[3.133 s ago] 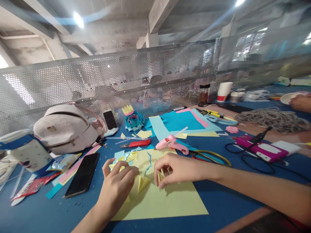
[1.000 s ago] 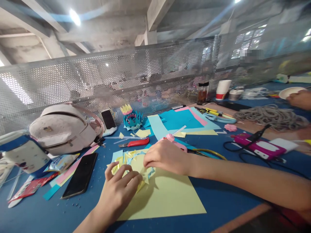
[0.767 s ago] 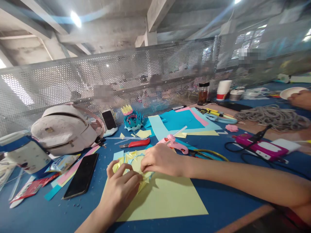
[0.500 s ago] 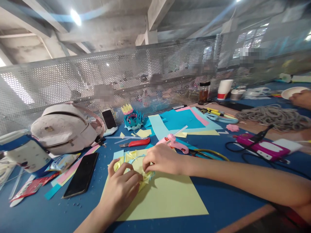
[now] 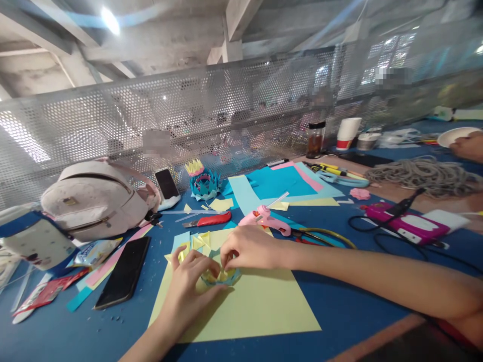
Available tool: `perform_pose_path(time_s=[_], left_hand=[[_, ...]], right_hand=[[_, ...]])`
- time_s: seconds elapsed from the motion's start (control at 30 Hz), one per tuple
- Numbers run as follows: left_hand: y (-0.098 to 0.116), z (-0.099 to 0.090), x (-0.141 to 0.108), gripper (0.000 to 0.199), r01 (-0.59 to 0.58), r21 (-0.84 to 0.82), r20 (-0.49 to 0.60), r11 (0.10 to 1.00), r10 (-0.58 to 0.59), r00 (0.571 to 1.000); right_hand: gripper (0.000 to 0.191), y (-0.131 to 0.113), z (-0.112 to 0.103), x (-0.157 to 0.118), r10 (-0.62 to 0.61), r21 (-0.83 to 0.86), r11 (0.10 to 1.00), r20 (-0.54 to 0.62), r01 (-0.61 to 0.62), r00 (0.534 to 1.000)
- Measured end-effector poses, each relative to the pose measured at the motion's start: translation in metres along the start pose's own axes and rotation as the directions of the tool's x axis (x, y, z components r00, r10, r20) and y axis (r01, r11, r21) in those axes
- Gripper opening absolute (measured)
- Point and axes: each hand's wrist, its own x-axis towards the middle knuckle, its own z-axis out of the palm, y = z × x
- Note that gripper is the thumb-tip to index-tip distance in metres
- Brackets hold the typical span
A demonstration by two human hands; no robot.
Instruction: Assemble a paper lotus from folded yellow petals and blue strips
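Observation:
A small ring of folded light-blue and yellow paper (image 5: pixel 222 281) stands on a pale yellow sheet (image 5: pixel 271 306). My left hand (image 5: pixel 196 276) curls around its left side, fingers and thumb touching the rim. My right hand (image 5: pixel 251 247) pinches at the far right of the ring, its fingertips inside; what lies between them is mostly hidden. Folded yellow paper pieces (image 5: pixel 202 241) lie behind my left hand. Just past my right hand rests a pink glue gun (image 5: pixel 266 219), with scissors (image 5: pixel 320 237) to its right.
Beyond the sheet are a red utility knife (image 5: pixel 213 219), a blue paper lotus (image 5: pixel 206 185) and blue paper (image 5: pixel 285 183). On the left are a phone (image 5: pixel 124 271) and a backpack (image 5: pixel 98 201). At right, a magenta power strip (image 5: pixel 407 223), grey cord (image 5: pixel 426 173) and another person's hand (image 5: pixel 468 147).
The paper ring has been turned from a tilted pose to sit flatter, showing its blue outer edge. My left thumb has stretched out along its near side. My right hand stays almost in place.

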Motion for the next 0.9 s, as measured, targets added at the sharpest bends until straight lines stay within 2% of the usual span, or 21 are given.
perform_pose_path(time_s=[0.17, 0.3, 0.53, 0.7, 0.8, 0.9], left_hand=[[0.001, 0.012, -0.001, 0.012, 0.064, 0.003, -0.018, 0.998, -0.064, 0.998], [-0.003, 0.013, 0.0, 0.014, 0.099, -0.051, 0.036, 0.994, -0.098, 0.995], [-0.007, 0.013, 0.0, 0.013, 0.109, -0.137, 0.045, 0.985, -0.104, 0.994], [-0.01, 0.01, 0.001, 0.012, 0.162, -0.16, 0.07, 0.974, -0.153, 0.986], [-0.015, 0.004, 0.003, 0.014, 0.226, -0.171, 0.138, 0.959, -0.204, 0.969], [-0.021, 0.0, 0.004, 0.018, 0.268, -0.214, 0.146, 0.939, -0.24, 0.96]], right_hand=[[0.013, 0.002, -0.001, -0.001, 0.007, 0.058, 0.998, 0.026, -0.009, 1.0], [0.013, 0.004, -0.002, -0.002, 0.015, 0.124, 0.992, 0.044, -0.021, 0.999], [0.011, 0.011, 0.001, 0.0, -0.02, 0.259, 0.966, 0.1, -0.007, 0.995], [0.008, 0.014, 0.005, 0.001, -0.006, 0.356, 0.934, 0.1, -0.03, 0.995], [0.015, 0.012, 0.002, 0.001, 0.034, 0.427, 0.9, 0.13, -0.087, 0.991], [0.013, 0.007, -0.003, 0.002, 0.043, 0.483, 0.868, 0.157, -0.114, 0.987]])
